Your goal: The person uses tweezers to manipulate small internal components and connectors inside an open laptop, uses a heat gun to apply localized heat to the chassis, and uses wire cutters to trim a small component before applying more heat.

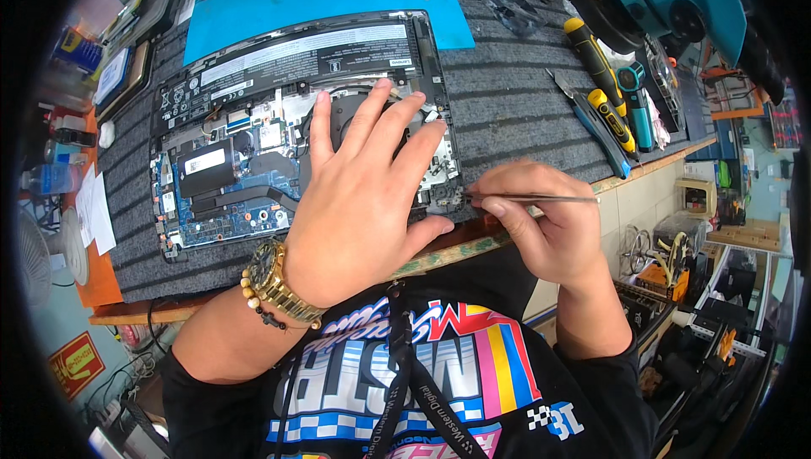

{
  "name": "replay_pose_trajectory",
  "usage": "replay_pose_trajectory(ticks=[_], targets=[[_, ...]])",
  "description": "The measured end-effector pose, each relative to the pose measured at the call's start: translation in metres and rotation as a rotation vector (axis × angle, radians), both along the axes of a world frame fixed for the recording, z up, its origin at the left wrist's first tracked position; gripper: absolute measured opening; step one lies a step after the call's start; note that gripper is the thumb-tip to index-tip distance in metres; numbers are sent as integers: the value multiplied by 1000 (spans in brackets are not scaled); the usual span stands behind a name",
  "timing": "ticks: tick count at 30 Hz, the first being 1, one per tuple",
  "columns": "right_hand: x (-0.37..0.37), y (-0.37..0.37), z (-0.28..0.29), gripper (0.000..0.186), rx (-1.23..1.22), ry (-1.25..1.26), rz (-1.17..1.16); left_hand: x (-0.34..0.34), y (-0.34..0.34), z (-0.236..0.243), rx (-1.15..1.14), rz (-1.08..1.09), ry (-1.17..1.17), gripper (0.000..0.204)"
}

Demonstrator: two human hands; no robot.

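An opened laptop base lies on the grey mat, its inner parts exposed. Along its far side runs a long black battery; a blue circuit board fills the near left. My left hand rests palm down over the middle and right of the laptop, fingers spread, covering part of the fan. In my right hand is a thin metal tool, seemingly tweezers, pinched between thumb and fingers. Its working end is at the laptop's near right corner, where my fingers partly hide it.
A blue sheet lies behind the laptop. To the right are pliers, a yellow-black screwdriver and a teal tool. The wooden bench edge runs close to my body. Papers lie at left.
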State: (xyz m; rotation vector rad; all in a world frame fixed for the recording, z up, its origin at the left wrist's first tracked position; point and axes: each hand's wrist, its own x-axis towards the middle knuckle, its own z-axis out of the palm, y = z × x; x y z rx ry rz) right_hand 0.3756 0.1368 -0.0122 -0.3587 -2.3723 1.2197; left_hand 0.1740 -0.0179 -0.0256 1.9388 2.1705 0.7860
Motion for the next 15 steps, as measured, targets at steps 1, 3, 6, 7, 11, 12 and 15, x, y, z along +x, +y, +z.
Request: replay_pose_trajectory(ticks=[1, 3, 6, 7, 11, 12, 15], targets=[[0, 1, -1, 11, -22, 7, -3, 0, 0, 0, -1, 0, 4, 94], [1, 1, -2, 11, -39, -11, -20, 0, -1, 0, -3, 0, 7, 94], [3, 1, -4, 11, -59, -22, -34, 0, 0, -1, 0, -1, 4, 94], [4, 1, -6, 11, -61, -13, -31, 0, 0, -1, 1, -1, 5, 94], [3, 2, -8, 13, -65, 14, 6, 0, 0, -1, 1, -2, 3, 94], [3, 2, -8, 14, -39, -1, 16, 0, 0, -1, 0, -1, 3, 94], [4, 2, -4, 14, -56, -45, 12, -1, 0, -1, -2, 2, 3, 94]])
